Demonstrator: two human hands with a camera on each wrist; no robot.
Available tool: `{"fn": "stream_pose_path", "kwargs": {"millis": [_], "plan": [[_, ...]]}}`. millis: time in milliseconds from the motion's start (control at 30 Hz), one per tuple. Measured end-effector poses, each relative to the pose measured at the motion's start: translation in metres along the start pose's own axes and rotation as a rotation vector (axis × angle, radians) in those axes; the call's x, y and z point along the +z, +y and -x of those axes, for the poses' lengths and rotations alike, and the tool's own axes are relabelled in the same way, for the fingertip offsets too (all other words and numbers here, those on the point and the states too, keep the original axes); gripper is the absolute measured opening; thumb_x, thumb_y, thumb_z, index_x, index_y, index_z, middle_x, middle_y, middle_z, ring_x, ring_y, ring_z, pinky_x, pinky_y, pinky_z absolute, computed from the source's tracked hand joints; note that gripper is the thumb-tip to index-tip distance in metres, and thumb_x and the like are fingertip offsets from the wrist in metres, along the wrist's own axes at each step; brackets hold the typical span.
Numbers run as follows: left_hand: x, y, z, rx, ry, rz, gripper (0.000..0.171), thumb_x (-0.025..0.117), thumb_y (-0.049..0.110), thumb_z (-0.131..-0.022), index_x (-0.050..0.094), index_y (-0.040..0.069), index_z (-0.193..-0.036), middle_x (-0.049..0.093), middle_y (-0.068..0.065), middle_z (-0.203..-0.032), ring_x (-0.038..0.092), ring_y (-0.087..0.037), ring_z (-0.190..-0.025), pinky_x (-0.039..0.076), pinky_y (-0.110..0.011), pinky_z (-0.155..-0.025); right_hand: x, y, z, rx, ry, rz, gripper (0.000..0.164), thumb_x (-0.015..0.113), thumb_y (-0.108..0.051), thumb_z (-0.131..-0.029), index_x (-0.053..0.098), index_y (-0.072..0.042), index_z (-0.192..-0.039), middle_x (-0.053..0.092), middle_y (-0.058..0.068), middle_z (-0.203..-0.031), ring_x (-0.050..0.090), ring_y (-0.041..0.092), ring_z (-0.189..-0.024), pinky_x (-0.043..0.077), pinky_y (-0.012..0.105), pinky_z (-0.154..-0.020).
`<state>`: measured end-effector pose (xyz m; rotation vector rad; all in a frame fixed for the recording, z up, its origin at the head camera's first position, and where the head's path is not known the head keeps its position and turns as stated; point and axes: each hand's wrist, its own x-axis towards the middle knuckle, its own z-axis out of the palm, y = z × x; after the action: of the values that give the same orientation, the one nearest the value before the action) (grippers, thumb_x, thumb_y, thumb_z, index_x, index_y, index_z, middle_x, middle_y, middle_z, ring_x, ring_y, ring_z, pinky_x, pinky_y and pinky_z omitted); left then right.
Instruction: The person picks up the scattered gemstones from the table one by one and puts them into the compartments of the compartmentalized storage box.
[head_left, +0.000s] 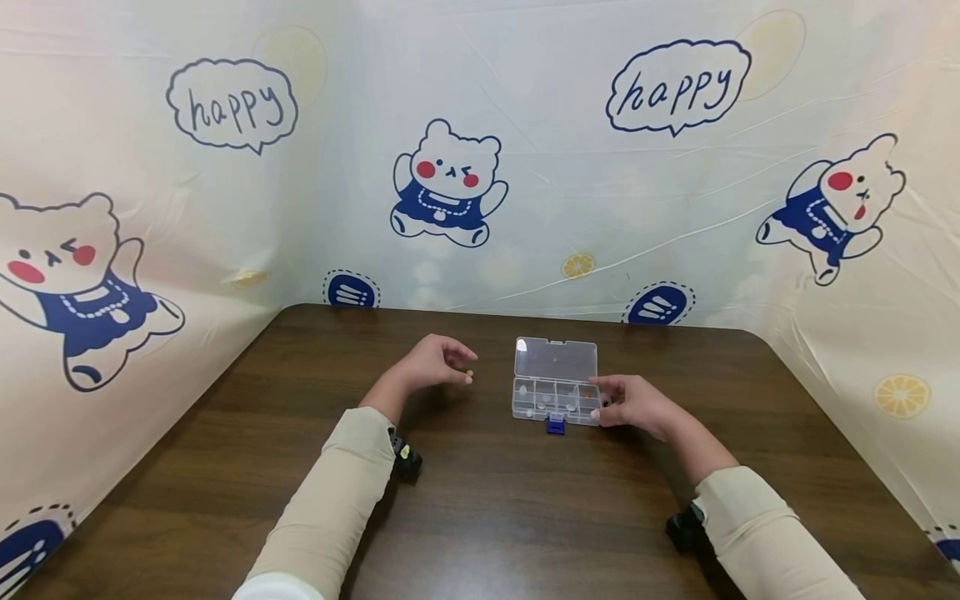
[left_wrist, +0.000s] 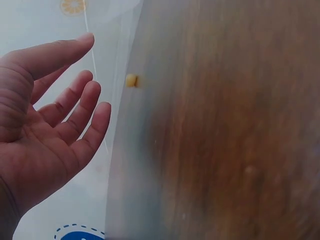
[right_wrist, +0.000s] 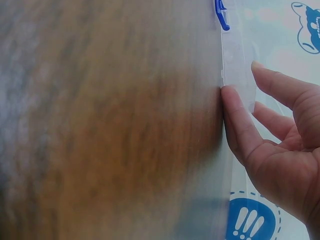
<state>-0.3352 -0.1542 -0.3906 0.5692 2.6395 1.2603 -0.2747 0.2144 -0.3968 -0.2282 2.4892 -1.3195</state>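
Note:
A clear plastic compartment box (head_left: 556, 359) stands on the brown table with its lid tilted back and a blue latch (head_left: 555, 425) at the front. Several small pale pieces lie in its compartments, with a bit of orange at the back right. My right hand (head_left: 633, 404) holds the box's right end between thumb and forefinger. Left of the box, my left hand (head_left: 431, 364) hovers low with thumb and forefinger apart. Just beyond its fingertips, a small yellow piece (left_wrist: 131, 80) sits on the table, touched by no finger in the left wrist view; its kind is unclear.
The brown wooden table (head_left: 480, 517) runs back to a pale cloth backdrop (head_left: 540, 208) printed with bears. Cloth also hangs along both sides. Dark cameras are strapped at the left wrist (head_left: 407, 460) and the right wrist (head_left: 684, 529). A small dark thing by the right palm is unclear.

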Motion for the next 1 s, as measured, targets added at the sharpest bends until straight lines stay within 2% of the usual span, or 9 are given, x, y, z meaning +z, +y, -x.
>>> {"fn": "stream_pose_path", "kwargs": {"millis": [133,367,733,1000], "plan": [[-0.002,-0.006,-0.006,0.01,-0.03,-0.034,0.032,0.081,0.008,-0.079,0.073,0.006,-0.11,0.068,-0.008,-0.102,0.057,-0.023,-0.092,0.051,-0.035,-0.082,0.0,0.001,-0.001,-0.002,0.002,-0.006,0.067,0.077,-0.007,-0.083,0.047,-0.003,-0.143,0.054,0.017,-0.109,0.053,0.026,-0.089,0.051,0.029,-0.071],[-0.004,-0.015,-0.012,-0.013,-0.087,-0.061,0.028,0.08,0.003,-0.079,0.074,0.007,-0.105,0.068,-0.005,-0.095,0.055,-0.022,-0.085,0.052,-0.031,-0.074,0.001,0.003,-0.001,-0.01,-0.002,-0.01,0.068,0.077,-0.007,-0.083,0.047,-0.002,-0.143,0.054,0.017,-0.108,0.054,0.025,-0.088,0.052,0.029,-0.071],[0.0,-0.012,-0.022,-0.051,-0.106,-0.09,0.029,0.079,0.002,-0.079,0.075,0.011,-0.106,0.068,-0.002,-0.097,0.058,-0.022,-0.09,0.052,-0.034,-0.082,-0.001,0.002,-0.001,-0.012,-0.003,0.007,0.068,0.078,-0.009,-0.082,0.047,-0.003,-0.143,0.054,0.016,-0.107,0.052,0.026,-0.089,0.05,0.03,-0.071],[0.002,-0.011,-0.031,-0.045,-0.141,-0.2,0.027,0.08,0.002,-0.079,0.076,0.011,-0.104,0.068,0.0,-0.095,0.057,-0.019,-0.09,0.05,-0.035,-0.086,-0.001,0.003,-0.002,-0.02,-0.005,0.005,0.068,0.078,-0.007,-0.082,0.047,-0.002,-0.142,0.055,0.016,-0.106,0.053,0.025,-0.086,0.05,0.031,-0.07]]}}
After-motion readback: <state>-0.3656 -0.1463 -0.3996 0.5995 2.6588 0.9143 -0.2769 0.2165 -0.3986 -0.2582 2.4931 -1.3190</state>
